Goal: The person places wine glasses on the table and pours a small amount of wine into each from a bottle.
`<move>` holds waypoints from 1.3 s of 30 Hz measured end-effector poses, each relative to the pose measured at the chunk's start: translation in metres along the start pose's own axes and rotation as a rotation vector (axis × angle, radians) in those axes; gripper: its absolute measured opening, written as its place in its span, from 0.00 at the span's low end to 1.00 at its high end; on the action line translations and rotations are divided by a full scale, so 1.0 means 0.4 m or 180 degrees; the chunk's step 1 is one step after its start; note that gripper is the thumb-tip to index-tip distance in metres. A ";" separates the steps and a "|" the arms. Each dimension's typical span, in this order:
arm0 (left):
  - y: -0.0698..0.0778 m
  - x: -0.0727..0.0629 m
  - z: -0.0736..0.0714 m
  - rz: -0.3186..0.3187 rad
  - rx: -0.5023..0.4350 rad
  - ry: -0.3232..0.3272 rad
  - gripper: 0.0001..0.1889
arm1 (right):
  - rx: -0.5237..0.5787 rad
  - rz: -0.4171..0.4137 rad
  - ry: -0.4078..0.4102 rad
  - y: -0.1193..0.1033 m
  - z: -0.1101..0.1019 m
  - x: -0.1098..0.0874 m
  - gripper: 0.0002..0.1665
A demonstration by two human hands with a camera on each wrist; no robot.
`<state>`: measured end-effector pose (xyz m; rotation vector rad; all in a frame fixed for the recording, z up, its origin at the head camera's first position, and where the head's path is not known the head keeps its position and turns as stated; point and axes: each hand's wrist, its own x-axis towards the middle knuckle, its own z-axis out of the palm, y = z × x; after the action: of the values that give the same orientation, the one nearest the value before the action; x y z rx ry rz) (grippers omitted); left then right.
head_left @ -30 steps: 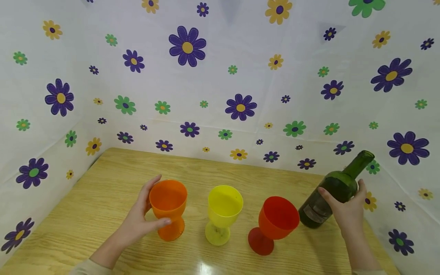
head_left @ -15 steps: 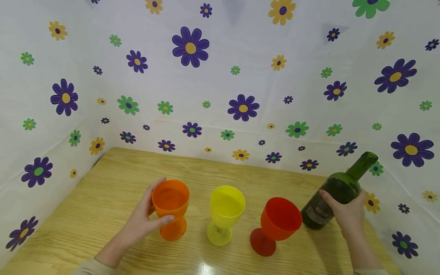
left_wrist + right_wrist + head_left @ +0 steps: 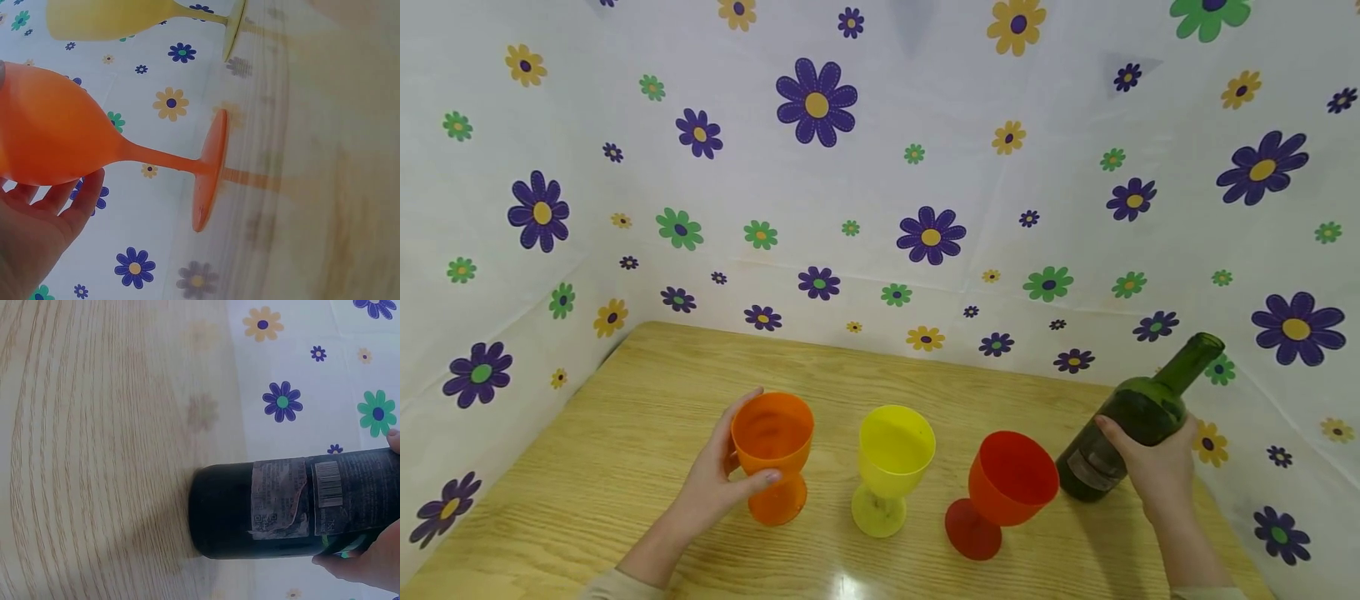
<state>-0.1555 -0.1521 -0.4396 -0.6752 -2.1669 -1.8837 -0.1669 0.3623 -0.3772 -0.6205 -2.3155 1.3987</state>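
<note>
An orange goblet (image 3: 772, 454) stands at the left of a row on the table. My left hand (image 3: 711, 479) holds its bowl from the left side, thumb across the front and fingers behind. In the left wrist view the goblet's round foot (image 3: 211, 170) is at the tabletop and fingers curve under the bowl (image 3: 59, 125). On the right, a dark green wine bottle (image 3: 1123, 429) stands with its base at the table. My right hand (image 3: 1161, 471) grips its body from the right. The right wrist view shows the bottle's torn back label (image 3: 280, 499).
A yellow goblet (image 3: 891, 467) stands in the middle, right of the orange one. Between it and the bottle is a red goblet (image 3: 1011, 479). A white flowered cloth (image 3: 880, 175) rises behind and at both sides of the wooden table (image 3: 677, 362).
The whole view has shifted slightly, so everything sits a little farther right in the picture. Both hands keep their hold on the goblet and the bottle.
</note>
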 end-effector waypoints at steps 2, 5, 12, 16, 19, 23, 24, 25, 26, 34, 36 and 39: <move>0.000 -0.001 0.000 -0.0011 0.0015 0.0004 0.47 | 0.0015 0.0022 0.0029 0.000 0.002 0.000 0.63; 0.000 -0.001 0.000 -0.0029 0.0040 0.0010 0.47 | 0.0000 0.0014 0.0087 -0.002 0.005 -0.003 0.63; -0.003 -0.001 -0.002 -0.0024 0.0023 0.0008 0.47 | -0.0111 -0.0309 0.0054 -0.025 0.028 -0.027 0.60; -0.010 0.001 -0.001 0.0037 -0.0015 -0.0016 0.48 | -0.0083 -0.0487 0.0005 -0.052 0.041 -0.044 0.59; -0.013 0.001 0.000 0.0053 -0.0037 -0.0021 0.48 | -0.0018 -0.0710 -0.0045 -0.082 0.049 -0.056 0.58; -0.014 0.001 0.001 0.0043 -0.0055 -0.0017 0.49 | -0.0125 -0.1184 -0.0118 -0.125 0.062 -0.067 0.55; -0.014 0.001 0.001 0.0046 -0.0053 -0.0016 0.49 | -0.0185 -0.1325 -0.0124 -0.136 0.066 -0.069 0.55; -0.015 0.001 0.002 0.0049 -0.0049 -0.0016 0.49 | -0.0250 -0.1460 -0.0145 -0.147 0.070 -0.071 0.55; -0.016 0.000 0.001 0.0052 -0.0045 -0.0015 0.49 | -0.0309 -0.1582 -0.0165 -0.158 0.075 -0.073 0.55; -0.022 0.002 0.001 0.0081 -0.0063 -0.0024 0.48 | -0.0509 -0.2122 -0.0459 -0.241 0.126 -0.083 0.54; -0.022 0.002 0.001 0.0090 -0.0066 -0.0027 0.48 | -0.0540 -0.2173 -0.0515 -0.257 0.141 -0.087 0.54; -0.022 0.002 0.002 0.0091 -0.0076 -0.0033 0.48 | -0.0651 -0.2271 -0.0541 -0.275 0.164 -0.093 0.55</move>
<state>-0.1601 -0.1520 -0.4473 -0.7181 -2.1324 -1.8989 -0.1894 0.2488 -0.3109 0.2843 -2.4559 0.9059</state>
